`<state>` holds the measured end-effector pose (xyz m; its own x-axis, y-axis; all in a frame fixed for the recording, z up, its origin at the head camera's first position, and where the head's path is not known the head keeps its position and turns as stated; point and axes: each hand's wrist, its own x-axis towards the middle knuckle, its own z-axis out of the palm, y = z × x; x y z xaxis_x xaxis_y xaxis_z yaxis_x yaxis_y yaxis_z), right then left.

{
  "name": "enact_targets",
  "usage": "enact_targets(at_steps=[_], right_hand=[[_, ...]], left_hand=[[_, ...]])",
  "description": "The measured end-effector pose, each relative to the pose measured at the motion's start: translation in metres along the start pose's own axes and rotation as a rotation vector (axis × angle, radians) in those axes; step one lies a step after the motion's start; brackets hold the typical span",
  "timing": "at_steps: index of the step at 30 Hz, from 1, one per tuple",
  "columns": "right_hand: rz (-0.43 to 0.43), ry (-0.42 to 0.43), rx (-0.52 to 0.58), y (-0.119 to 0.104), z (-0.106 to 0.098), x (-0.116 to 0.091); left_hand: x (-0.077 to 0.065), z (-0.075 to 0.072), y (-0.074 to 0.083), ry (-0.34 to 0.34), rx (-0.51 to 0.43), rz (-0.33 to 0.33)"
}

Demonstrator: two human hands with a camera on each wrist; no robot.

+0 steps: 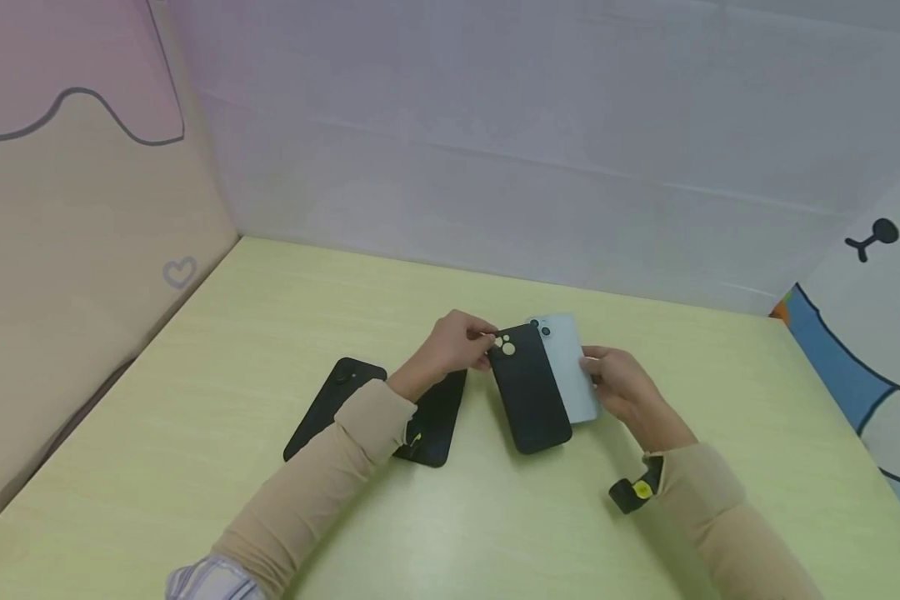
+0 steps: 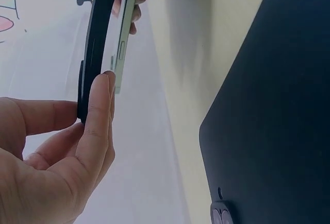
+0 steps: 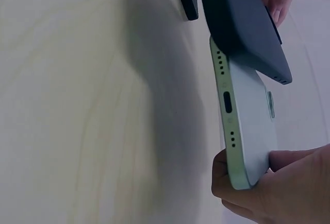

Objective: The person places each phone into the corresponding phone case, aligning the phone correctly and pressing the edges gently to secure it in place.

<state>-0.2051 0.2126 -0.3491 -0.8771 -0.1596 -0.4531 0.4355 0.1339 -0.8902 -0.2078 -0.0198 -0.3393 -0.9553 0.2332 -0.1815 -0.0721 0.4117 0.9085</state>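
Observation:
My left hand pinches the top corner of a black phone case between thumb and fingers. Pale colour shows through the case's round camera cutouts. With my right hand I grip a light, whitish phone by its side edge. The case overlaps part of the phone's back in the head view, both held up off the table. In the right wrist view the phone's bottom edge, with its port and speaker holes, faces the camera, and the case's lower end is just above it.
On the pale table, left of the held things, lie a black phone-shaped item and a second black one, both partly behind my left arm. A pale wall covering stands behind the table.

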Motion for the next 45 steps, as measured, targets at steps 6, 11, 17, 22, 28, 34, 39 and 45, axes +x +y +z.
enact_targets(at_steps=[6, 11, 17, 22, 28, 34, 39, 45], right_hand=[[-0.028, -0.03, -0.024, 0.004, 0.001, -0.005], [-0.05, -0.055, -0.032, 0.006, 0.001, -0.007], [-0.061, -0.079, -0.049, 0.008, 0.002, -0.01], [-0.069, -0.097, -0.047, 0.01, 0.004, -0.01], [-0.082, -0.126, -0.025, 0.012, 0.008, -0.012], [-0.071, -0.159, 0.027, 0.012, 0.012, -0.015], [-0.066, -0.19, 0.08, 0.012, 0.014, -0.017], [-0.06, -0.206, 0.111, 0.012, 0.018, -0.019]], left_hand=[[0.002, -0.002, 0.0, 0.006, -0.011, -0.017], [0.001, -0.004, 0.002, 0.005, -0.018, -0.028], [0.002, -0.004, 0.003, -0.003, -0.016, -0.027], [0.002, -0.004, 0.002, -0.021, -0.028, -0.021], [0.001, -0.003, 0.0, -0.029, -0.023, -0.019], [0.002, -0.002, -0.003, -0.017, -0.03, -0.017], [0.002, -0.001, -0.005, -0.01, -0.037, -0.013], [0.002, 0.0, -0.006, 0.009, 0.007, 0.018]])
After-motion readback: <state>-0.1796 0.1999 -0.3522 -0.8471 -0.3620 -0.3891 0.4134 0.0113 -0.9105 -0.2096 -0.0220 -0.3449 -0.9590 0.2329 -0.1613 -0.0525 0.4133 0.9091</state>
